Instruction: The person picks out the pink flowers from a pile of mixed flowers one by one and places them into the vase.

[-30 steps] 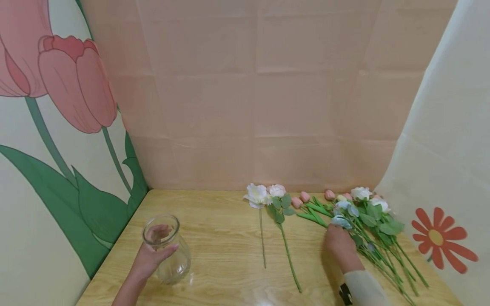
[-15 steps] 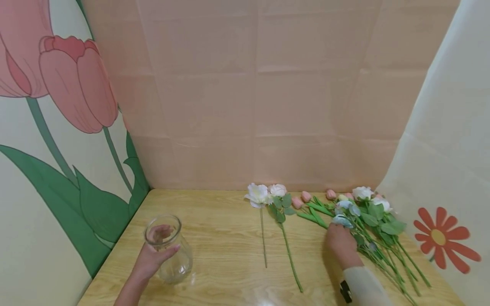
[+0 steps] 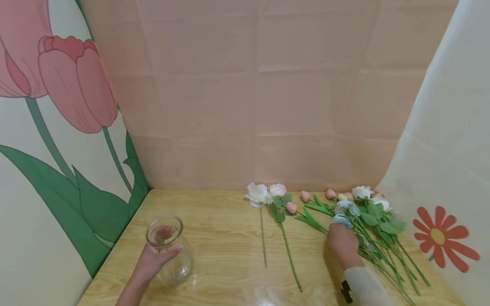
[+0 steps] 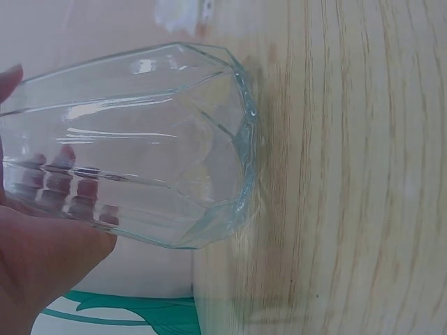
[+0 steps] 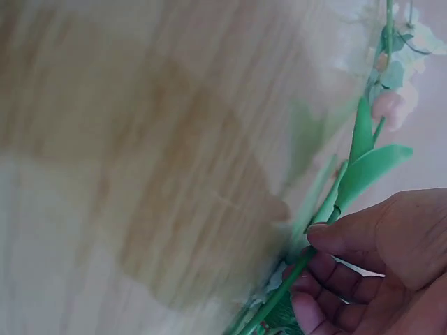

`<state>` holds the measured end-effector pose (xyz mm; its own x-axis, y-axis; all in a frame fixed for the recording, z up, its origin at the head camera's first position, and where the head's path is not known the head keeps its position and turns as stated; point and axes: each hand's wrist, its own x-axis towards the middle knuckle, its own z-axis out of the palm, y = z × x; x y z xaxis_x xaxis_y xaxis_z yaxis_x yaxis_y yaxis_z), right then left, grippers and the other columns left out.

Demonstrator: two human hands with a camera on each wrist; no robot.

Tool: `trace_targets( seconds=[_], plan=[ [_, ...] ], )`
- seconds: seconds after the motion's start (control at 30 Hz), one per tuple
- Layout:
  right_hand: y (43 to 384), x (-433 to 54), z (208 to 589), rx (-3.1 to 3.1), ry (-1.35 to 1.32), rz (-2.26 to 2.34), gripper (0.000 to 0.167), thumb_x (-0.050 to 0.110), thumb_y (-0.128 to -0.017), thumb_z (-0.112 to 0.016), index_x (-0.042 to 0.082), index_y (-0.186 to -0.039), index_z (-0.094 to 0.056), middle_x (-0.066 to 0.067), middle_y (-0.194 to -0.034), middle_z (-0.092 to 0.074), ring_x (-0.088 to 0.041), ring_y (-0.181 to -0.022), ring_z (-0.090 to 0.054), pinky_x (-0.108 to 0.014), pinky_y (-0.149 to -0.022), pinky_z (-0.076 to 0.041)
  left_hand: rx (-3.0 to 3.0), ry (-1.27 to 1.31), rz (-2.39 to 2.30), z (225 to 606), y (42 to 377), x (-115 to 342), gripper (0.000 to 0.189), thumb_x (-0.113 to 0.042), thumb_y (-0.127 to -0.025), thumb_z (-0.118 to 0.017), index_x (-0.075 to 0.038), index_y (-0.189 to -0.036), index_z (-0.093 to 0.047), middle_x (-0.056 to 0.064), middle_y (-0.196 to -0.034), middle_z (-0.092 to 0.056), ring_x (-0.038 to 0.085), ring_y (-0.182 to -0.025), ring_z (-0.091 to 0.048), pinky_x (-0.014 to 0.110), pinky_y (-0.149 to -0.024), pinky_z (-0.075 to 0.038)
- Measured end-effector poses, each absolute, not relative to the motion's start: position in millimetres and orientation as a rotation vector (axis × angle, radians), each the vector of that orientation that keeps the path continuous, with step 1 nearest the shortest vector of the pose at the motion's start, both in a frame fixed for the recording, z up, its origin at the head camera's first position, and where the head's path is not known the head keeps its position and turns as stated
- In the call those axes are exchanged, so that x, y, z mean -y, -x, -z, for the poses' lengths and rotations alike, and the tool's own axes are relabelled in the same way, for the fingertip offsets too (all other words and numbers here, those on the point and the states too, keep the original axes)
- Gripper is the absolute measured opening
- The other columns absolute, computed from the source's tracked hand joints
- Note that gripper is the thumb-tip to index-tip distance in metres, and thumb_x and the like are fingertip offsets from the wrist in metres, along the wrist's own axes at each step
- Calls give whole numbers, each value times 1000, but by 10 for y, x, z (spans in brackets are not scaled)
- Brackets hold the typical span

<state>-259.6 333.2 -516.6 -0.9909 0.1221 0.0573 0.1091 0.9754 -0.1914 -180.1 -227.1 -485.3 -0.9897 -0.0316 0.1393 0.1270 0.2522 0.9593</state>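
On the left side, no clear change is seen: the glass vase (image 3: 178, 263) is kept in the same place, mouth up, with its base resting on the bench (image 3: 222, 246), as it seems. It is held by the grip of the left hand (image 3: 149, 263), thumb and fingers being curled around its upper part. No stem is seen inside it.

In the middle, the white flower (image 3: 257, 194) and the pale pink rose (image 3: 277, 190) have been left lying side by side.

Further right, the change is found. The head of one pink tulip (image 3: 291, 208) has been shifted left and nearer, so that it is now parted from the second tulip (image 3: 305, 196) and lies by the leaves of the rose. Its green stem (image 5: 279, 289) is pinched narrowly between thumb and fingers by the grip of the right hand (image 3: 342, 244). From this it may be judged that this one stem is being separated from the pile of flowers (image 3: 383, 231).

The bench is of light, grained wood with some shine. At the left, a wall hanging with painted tulips (image 3: 78, 85) is seen; behind, a creased pinkish cloth (image 3: 252, 106); at the right, a whitish sheet with a red flower printed on it (image 3: 438, 236).
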Motion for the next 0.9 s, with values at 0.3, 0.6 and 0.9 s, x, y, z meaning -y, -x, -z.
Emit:
trace_targets(
  seconds=[0.3, 0.6, 0.9],
  plan=[
    [2578, -3309, 5026, 3029, 167, -308, 20, -4, -96, -48, 1, -97, -67, -22, -88, -67, -42, -78, -66, -56, -59, -52, 2367, 105, 1845, 4853, 1762, 2213, 67, -4, -82, -81, -1, -137, -43, 17, -139, -54, 23, -125, -47, 32, -103, -40],
    [2483, -3127, 4795, 2882, 114, -385, 18, 6, -98, -59, 3, -114, -68, -23, -103, -70, -42, -81, -68, -56, -65, -55, 2361, 103, 1843, 4873, 1749, 2163, 66, -4, -80, -83, -1, -134, -46, 15, -135, -57, 17, -120, -51, 24, -98, -42],
    [2325, -2964, 4576, 2658, 0, -424, 16, 7, -95, -66, -1, -108, -69, -21, -97, -71, -40, -77, -67, -56, -63, -54, 2341, 132, 1853, 4879, 1751, 2119, 66, -2, -80, -82, 0, -134, -45, 16, -134, -56, 18, -120, -51, 28, -98, -42]
  ],
)
